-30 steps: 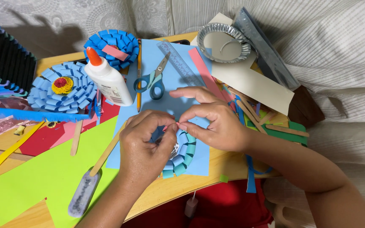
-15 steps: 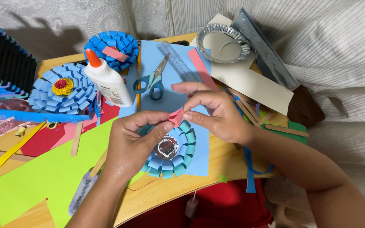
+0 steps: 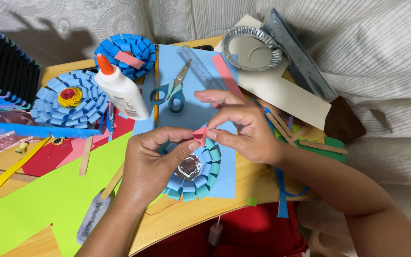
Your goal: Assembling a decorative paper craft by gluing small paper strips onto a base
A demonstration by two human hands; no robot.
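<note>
My left hand (image 3: 151, 164) and my right hand (image 3: 241, 126) meet over a blue sheet (image 3: 193, 112) and together pinch a small pink paper strip (image 3: 200, 134), folded into a loop. Right below it lies a paper flower (image 3: 198, 173) of blue and teal loops with a shiny silver centre. My left thumb rests on that flower's left side and hides part of it. A long pink paper strip (image 3: 227, 76) lies on the blue sheet behind my right hand.
A white glue bottle (image 3: 119, 88) with an orange cap, blue-handled scissors (image 3: 172, 90) and a clear ruler (image 3: 200, 66) lie behind. Two finished blue paper flowers (image 3: 70, 100) (image 3: 127, 52) sit at the left. A foil dish (image 3: 252, 47), green sheet (image 3: 48, 200), wooden sticks (image 3: 85, 154).
My hands have lifted off the teal flower, uncovering it. The pink strip has come up between my fingers and is now bent into a loop above the flower's top edge.
</note>
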